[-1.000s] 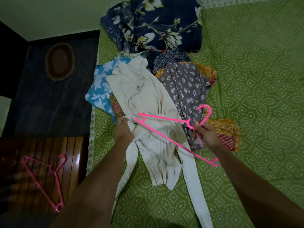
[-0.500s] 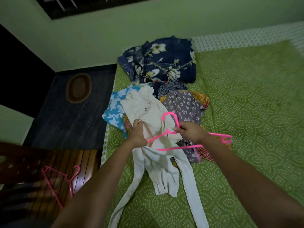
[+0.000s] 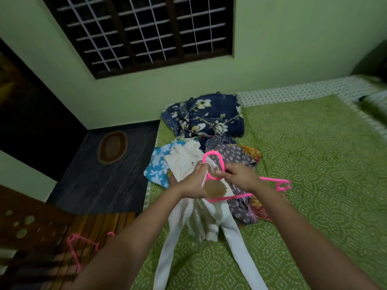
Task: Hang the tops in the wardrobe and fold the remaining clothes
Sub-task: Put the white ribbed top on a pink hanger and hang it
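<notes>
I see my two hands close together over the green bed cover (image 3: 303,164), near the middle of my view. My left hand (image 3: 193,181) has its fingers curled round a bunched part of the white top (image 3: 182,162). The top hangs down from that hand, and its two long sleeves trail toward 6 o'clock across the bed. A brown patch shows on the cloth just to the right of my left hand.

My right hand (image 3: 240,175) sits just beside my left hand, at 3 o'clock from it. Its fingers pinch the pink hanger (image 3: 272,181) near the neck. The hook of the hanger curves up toward 12 o'clock, between my two hands and over the white top. One hanger arm sticks out toward 3 o'clock, past my right wrist. The lower bar runs under my right hand.

The clothes pile (image 3: 236,158) lies just behind my hands, at 12 o'clock. A blue flowered cloth (image 3: 209,116) lies farther back, near the wall. A light blue cloth (image 3: 157,164) pokes out at 9 o'clock from the white top.

A second pink hanger (image 3: 75,248) lies on the wooden boards at 8 o'clock, well apart from my hands.
</notes>
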A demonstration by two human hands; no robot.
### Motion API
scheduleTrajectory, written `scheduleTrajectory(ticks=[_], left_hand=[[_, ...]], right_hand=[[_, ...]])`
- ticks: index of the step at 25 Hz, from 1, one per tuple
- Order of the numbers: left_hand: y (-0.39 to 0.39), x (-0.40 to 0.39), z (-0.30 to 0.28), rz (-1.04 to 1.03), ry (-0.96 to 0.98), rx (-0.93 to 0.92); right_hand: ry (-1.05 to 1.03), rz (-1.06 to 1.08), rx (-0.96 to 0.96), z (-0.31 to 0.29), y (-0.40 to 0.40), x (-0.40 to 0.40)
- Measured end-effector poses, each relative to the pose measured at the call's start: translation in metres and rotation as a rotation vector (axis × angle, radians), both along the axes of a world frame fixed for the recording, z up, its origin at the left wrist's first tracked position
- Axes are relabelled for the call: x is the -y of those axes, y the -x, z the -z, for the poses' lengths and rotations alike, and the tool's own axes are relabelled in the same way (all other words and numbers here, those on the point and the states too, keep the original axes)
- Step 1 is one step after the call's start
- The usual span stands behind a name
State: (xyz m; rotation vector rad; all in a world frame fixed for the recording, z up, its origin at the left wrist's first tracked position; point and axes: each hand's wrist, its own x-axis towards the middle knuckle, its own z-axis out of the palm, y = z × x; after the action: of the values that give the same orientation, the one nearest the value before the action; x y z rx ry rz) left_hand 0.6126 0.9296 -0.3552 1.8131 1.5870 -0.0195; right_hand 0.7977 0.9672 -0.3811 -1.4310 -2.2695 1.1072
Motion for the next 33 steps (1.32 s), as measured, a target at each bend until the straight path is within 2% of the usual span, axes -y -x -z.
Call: scheduleTrajectory(ticks=[2, 5, 6, 8, 10, 11, 13, 16, 19, 20, 21, 22, 24, 25, 26, 27, 29, 31, 33], left_hand=[[-0.011, 0.014, -0.02, 0.009, -0.05, 0.117], [0.015, 0.032, -0.04, -0.013, -0.314, 0.303], [0.032, 0.036, -0.042, -0.067, -0.44, 0.279], [0.071, 0.043, -0.034, -0.265, -0.639, 0.07], [0.102, 0.052, -0.016, -0.437, -0.607, -0.091], [0.111, 0.052, -0.006, -0.518, -0.522, -0.028], [0.118, 0.046, 0.0, -0.594, -0.395, 0.224], [0.124, 0.032, -0.021, -0.489, -0.453, 0.401], [0.138, 0.014, -0.057, -0.625, -0.595, 0.73], [0.144, 0.006, -0.067, -0.642, -0.604, 0.788], [0.15, -0.002, -0.074, -0.603, -0.565, 0.77], [0.153, -0.009, -0.081, -0.516, -0.527, 0.632], [0.15, -0.014, -0.084, -0.329, -0.609, 0.142], [0.141, -0.013, -0.085, -0.263, -0.769, -0.046], [0.126, -0.006, -0.091, -0.185, -0.926, -0.121], [0.108, -0.002, -0.094, -0.07, -0.99, -0.175], [0.074, 0.003, -0.095, 0.154, -0.919, -0.356], [0.058, 0.003, -0.095, 0.182, -0.856, -0.455], [0.049, 0.0, -0.103, 0.171, -0.839, -0.45]], right_hand=[[-0.008, 0.011, -0.041, -0.007, 0.011, 0.013], [-0.029, 0.226, -0.339, -0.017, 0.004, 0.021], [-0.019, 0.308, -0.468, -0.019, -0.003, 0.02], [0.014, 0.414, -0.639, -0.026, -0.015, 0.02], [0.051, 0.478, -0.732, -0.031, -0.02, 0.025], [0.065, 0.487, -0.772, -0.033, -0.021, 0.026], [0.066, 0.482, -0.806, -0.042, -0.021, 0.029], [0.03, 0.481, -0.792, -0.047, -0.029, 0.024], [0.006, 0.467, -0.786, -0.056, -0.04, 0.021], [0.004, 0.446, -0.772, -0.059, -0.041, 0.02], [0.003, 0.422, -0.768, -0.061, -0.041, 0.02], [-0.002, 0.41, -0.773, -0.063, -0.04, 0.021], [-0.018, 0.407, -0.814, -0.07, -0.033, 0.022], [-0.024, 0.4, -0.841, -0.074, -0.029, 0.022], [-0.028, 0.387, -0.848, -0.079, -0.025, 0.024], [-0.029, 0.384, -0.835, -0.081, -0.021, 0.024], [-0.012, 0.391, -0.784, -0.085, -0.014, 0.024], [0.003, 0.386, -0.76, -0.086, -0.009, 0.025], [-0.008, 0.392, -0.758, -0.09, -0.006, 0.027]])
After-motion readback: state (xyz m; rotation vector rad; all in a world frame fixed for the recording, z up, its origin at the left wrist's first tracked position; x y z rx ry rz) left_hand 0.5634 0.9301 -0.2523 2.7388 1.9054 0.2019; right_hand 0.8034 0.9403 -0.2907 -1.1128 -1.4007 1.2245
